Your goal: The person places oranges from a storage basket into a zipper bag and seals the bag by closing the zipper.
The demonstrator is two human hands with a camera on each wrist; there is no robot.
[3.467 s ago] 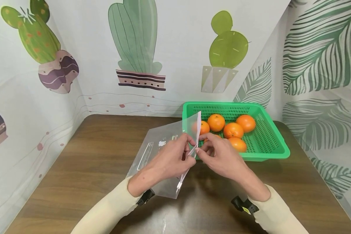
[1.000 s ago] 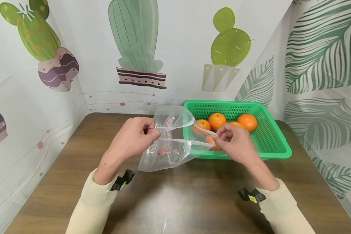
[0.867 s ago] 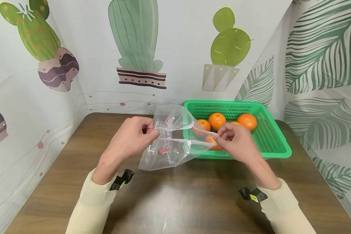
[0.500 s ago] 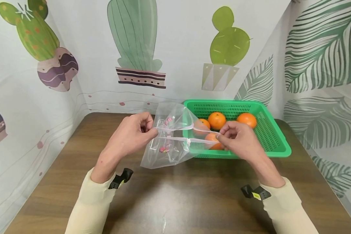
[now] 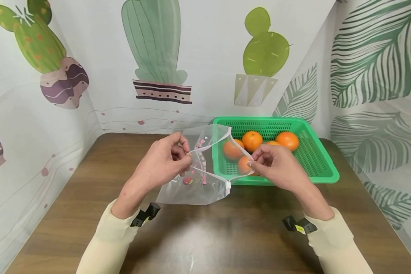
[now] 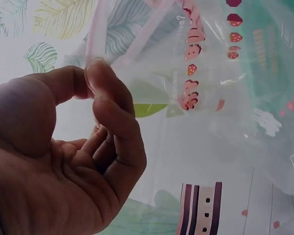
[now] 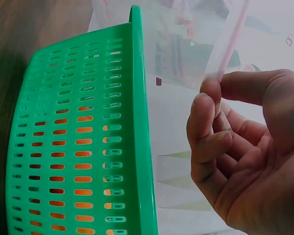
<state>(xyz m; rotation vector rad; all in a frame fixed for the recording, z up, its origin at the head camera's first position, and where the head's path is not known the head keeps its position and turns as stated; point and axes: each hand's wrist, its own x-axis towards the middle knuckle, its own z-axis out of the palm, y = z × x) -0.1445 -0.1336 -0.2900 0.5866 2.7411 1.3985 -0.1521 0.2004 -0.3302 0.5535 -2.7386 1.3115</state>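
A clear plastic zip bag (image 5: 198,194) with pink strawberry prints hangs between both hands, its mouth spread wide in the head view. My left hand (image 5: 164,158) pinches the bag's rim at the left between thumb and index finger. At the opposite side, my right hand (image 5: 277,163) pinches the pale pink rim. A white slider (image 5: 228,185) sits on the near edge of the mouth. Through the film I see oranges (image 5: 233,149) lying in the green basket behind. In the right wrist view, thumb and fingertips meet on the rim strip (image 7: 230,41).
The green perforated basket (image 5: 320,158) stands at the back right of the brown wooden table (image 5: 205,239), holding several oranges. A printed cloth (image 5: 212,57) with cactus and leaf patterns hangs behind the table.
The hands first worked close together on the flat bag's rim, then drew apart and its mouth opened. Over the last half second the mouth widened further, the slider side dropping nearer to me.
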